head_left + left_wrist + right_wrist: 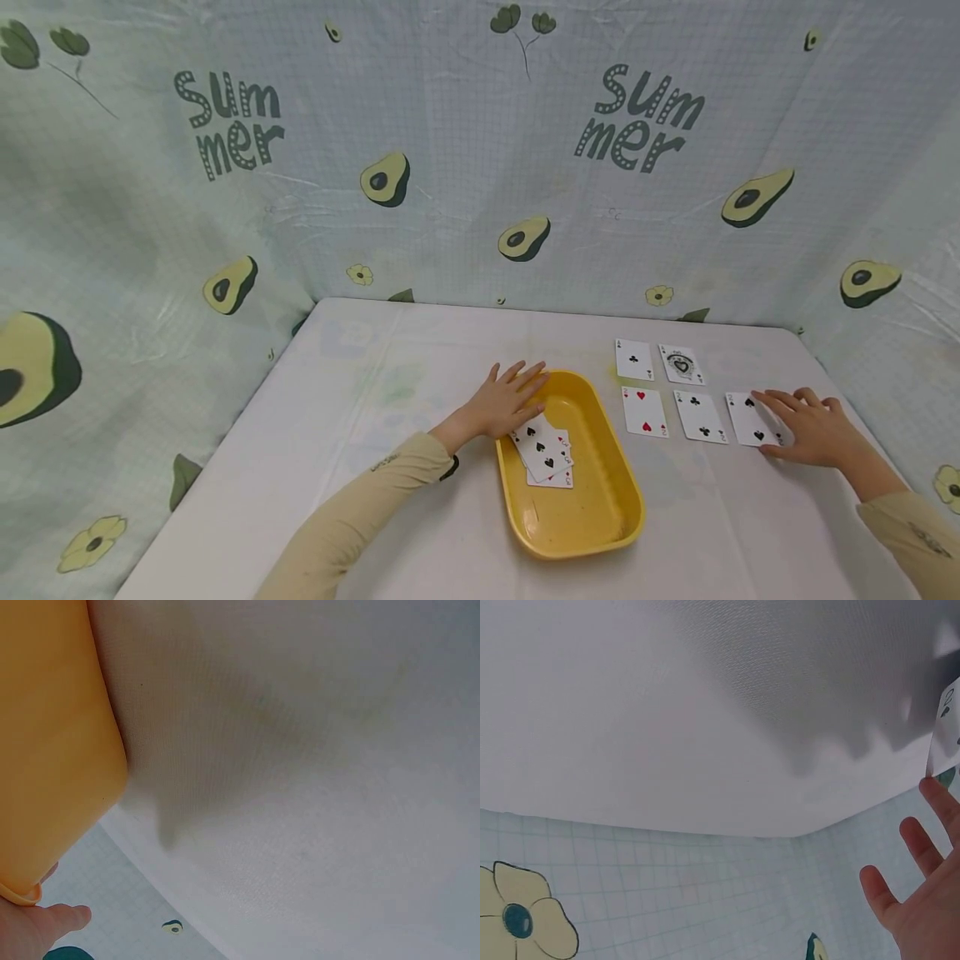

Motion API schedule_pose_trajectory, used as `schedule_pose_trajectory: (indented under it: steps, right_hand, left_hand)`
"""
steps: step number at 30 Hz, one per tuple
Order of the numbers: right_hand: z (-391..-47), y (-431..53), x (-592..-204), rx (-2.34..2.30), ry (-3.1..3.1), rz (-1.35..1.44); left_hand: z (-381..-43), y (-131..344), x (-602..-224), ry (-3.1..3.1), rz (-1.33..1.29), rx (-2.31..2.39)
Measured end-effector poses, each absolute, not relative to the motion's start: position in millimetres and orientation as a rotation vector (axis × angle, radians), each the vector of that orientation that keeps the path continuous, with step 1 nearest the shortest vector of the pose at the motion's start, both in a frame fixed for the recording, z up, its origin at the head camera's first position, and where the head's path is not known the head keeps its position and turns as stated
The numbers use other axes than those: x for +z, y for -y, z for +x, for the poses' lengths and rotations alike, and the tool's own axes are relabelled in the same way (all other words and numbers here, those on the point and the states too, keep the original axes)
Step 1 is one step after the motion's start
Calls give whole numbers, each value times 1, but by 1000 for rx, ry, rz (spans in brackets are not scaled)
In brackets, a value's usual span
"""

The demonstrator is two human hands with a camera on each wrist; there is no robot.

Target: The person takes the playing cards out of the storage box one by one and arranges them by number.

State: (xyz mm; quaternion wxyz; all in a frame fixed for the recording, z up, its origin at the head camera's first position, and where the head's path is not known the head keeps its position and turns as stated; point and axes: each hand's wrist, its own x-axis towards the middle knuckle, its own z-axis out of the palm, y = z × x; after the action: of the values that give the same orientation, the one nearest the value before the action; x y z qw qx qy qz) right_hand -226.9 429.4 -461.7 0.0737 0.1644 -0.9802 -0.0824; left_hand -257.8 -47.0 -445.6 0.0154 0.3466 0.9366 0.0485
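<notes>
My left hand [504, 404] lies across the upper left rim of a yellow tray [626, 508], fingers spread and straight; in the left wrist view fingers show past the tray's rim [21, 894]. Inside the tray, under and beside that hand, is a loose pile of face-up playing cards, a spade card [542, 448] on top. Over at the right, my right hand [813, 429] holds a two of spades [750, 417] between index finger and thumb at its edges. In the right wrist view this card [949, 731] stands tilted, a fingertip at its corner.
Left of the held card lie a two of clubs [697, 408] and a two of hearts [643, 408]. Behind them are an ace of clubs [626, 367] and an ace of spades [693, 375]. A printed cloth wall [450, 125] rises behind the white table [360, 358].
</notes>
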Motion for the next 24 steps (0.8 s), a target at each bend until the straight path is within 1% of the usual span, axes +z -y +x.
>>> schedule_pose_trajectory:
  steps: [24]
  right_hand:
    - [-230, -429, -455, -311, 3038, 468]
  left_hand:
    - [-258, 47, -447, -2924, 1075, 136]
